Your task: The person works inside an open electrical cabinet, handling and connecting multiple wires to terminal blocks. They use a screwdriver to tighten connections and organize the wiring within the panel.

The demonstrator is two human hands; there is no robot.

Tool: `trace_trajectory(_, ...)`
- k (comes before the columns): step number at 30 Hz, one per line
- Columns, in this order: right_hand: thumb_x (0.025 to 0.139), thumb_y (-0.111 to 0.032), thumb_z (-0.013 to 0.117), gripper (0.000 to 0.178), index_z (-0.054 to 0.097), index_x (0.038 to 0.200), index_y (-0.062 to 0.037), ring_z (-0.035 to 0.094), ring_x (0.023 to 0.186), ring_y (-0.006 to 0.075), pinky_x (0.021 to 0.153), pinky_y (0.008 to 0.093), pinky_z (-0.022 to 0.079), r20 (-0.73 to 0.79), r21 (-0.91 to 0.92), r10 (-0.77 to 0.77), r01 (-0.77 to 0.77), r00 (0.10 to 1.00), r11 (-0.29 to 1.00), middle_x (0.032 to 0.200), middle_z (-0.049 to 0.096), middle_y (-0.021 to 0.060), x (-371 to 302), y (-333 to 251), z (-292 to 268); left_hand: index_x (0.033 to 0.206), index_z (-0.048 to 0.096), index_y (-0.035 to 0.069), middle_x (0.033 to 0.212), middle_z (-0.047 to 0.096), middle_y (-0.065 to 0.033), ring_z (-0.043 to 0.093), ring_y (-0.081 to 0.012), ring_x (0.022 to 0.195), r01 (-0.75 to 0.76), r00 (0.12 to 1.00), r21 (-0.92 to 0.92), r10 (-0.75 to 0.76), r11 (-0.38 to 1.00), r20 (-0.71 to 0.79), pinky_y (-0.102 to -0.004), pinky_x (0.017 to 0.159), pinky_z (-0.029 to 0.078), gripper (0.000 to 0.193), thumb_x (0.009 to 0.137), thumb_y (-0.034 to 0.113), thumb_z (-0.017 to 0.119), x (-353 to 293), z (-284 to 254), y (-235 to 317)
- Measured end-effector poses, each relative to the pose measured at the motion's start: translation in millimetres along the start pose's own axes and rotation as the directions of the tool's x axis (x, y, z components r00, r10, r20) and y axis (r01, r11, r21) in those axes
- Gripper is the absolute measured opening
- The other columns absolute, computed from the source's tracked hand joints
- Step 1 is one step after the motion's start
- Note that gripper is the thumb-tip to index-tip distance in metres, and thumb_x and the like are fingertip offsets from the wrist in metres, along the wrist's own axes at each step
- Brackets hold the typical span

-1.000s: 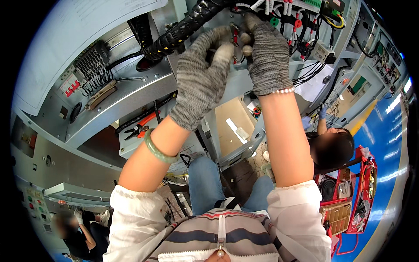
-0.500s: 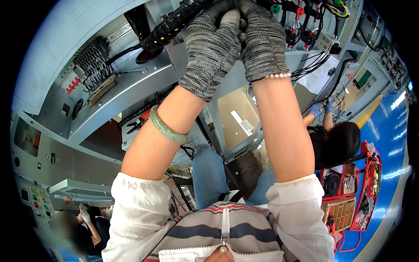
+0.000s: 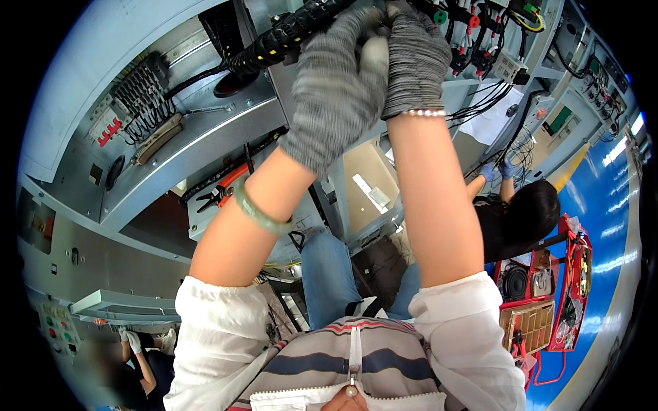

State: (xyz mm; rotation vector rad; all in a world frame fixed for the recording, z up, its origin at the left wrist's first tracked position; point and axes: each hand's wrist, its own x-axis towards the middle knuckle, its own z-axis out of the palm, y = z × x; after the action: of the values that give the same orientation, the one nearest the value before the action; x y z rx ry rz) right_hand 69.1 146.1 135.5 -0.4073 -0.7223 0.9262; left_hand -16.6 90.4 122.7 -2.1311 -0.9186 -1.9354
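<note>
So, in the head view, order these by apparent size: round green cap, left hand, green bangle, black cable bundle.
Largest to smallest:
left hand
black cable bundle
green bangle
round green cap

Left fingers [image 3: 374,57] shifted rightward, closer to right glove [image 3: 418,68]

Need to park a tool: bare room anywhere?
Left of the left hand, below the silver tool: grey metal beam, looks bare; unsure if level. Far right: blue floor beside the red cart. Crowded: around the right hand, between black wrapped cable and wiring.
</note>
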Motion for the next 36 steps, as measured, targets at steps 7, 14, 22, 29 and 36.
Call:
trace_trajectory(7, 0.081, -0.023, 0.077, 0.034, 0.067, 0.103, 0.0015, 0.065, 0.079, 0.0166, 0.072, 0.0263, 0.052, -0.102, -0.257, -0.205, 0.173, 0.973, 0.951, 0.09, 0.07, 0.0103, 15.5, 0.8, -8.0, 0.105, 0.07, 0.01, 0.096, 0.069, -0.0088, 0.065, -0.0275, 0.091, -0.396, 0.918, 0.246, 0.37, 0.885, 0.146, -0.0409, 0.092, 0.048, 0.023, 0.082, 0.017, 0.067, 13.3, -58.8, 30.9)
trace_trajectory(14, 0.085, -0.013, 0.071, 0.012, 0.069, 0.086, -0.0007, 0.056, 0.058, 0.0101, 0.053, 0.0239, 0.043, -0.065, -0.142, -0.031, 0.022, 0.997, 0.99, 0.073, 0.066, 0.0024, 13.5, -13.1, -7.0, 0.1, 0.071, 0.009, 0.102, 0.063, -0.0106, 0.058, -0.0279, 0.099, -0.616, 0.781, 0.574, 0.51, 0.54, 0.36, -0.0388, 0.089, 0.046, 0.028, 0.073, 0.012, 0.064, 65.0, -52.1, 32.6)
trace_trajectory(22, 0.082, -0.024, 0.073, 0.018, 0.066, 0.076, -0.0081, 0.05, 0.046, 0.012, 0.045, 0.0261, 0.039, -0.055, -0.319, 0.151, -0.161, 0.987, 0.934, 0.062, 0.06, 0.0009, -4.8, -29.4, 7.9, 0.09, 0.073, 0.015, 0.101, 0.063, -0.008, 0.057, -0.0273, 0.102, -0.63, 0.775, 0.614, 0.437, 0.476, 0.456, -0.0391, 0.094, 0.043, 0.019, 0.073, 0.015, 0.063, 85.4, -42.8, 29.6)
trace_trajectory(29, 0.086, -0.013, 0.069, 0.014, 0.068, 0.087, 0.0009, 0.057, 0.066, 0.0099, 0.06, 0.0254, 0.045, -0.108, -0.214, -0.243, 0.216, 0.964, 0.953, 0.076, 0.068, 0.0049, -9.4, -2.7, 9.3, 0.089, 0.073, 0.014, 0.1, 0.063, -0.0083, 0.055, -0.0306, 0.105, -0.641, 0.766, 0.591, 0.455, 0.49, 0.454, -0.0415, 0.095, 0.042, 0.02, 0.071, 0.014, 0.064, 85.7, -25.5, 22.0)
trace_trajectory(36, 0.087, -0.022, 0.067, 0.021, 0.07, 0.088, -0.0012, 0.051, 0.061, 0.0098, 0.059, 0.0263, 0.043, 0.03, -0.117, -0.049, 0.052, 0.998, 0.992, 0.072, 0.065, 0.0012, 1.4, -9.5, 4.2, 0.091, 0.072, 0.013, 0.101, 0.062, -0.0104, 0.055, -0.0311, 0.104, -0.685, 0.727, 0.596, 0.444, 0.419, 0.523, -0.042, 0.095, 0.043, 0.022, 0.071, 0.012, 0.064, 86.8, -34.7, 29.7)
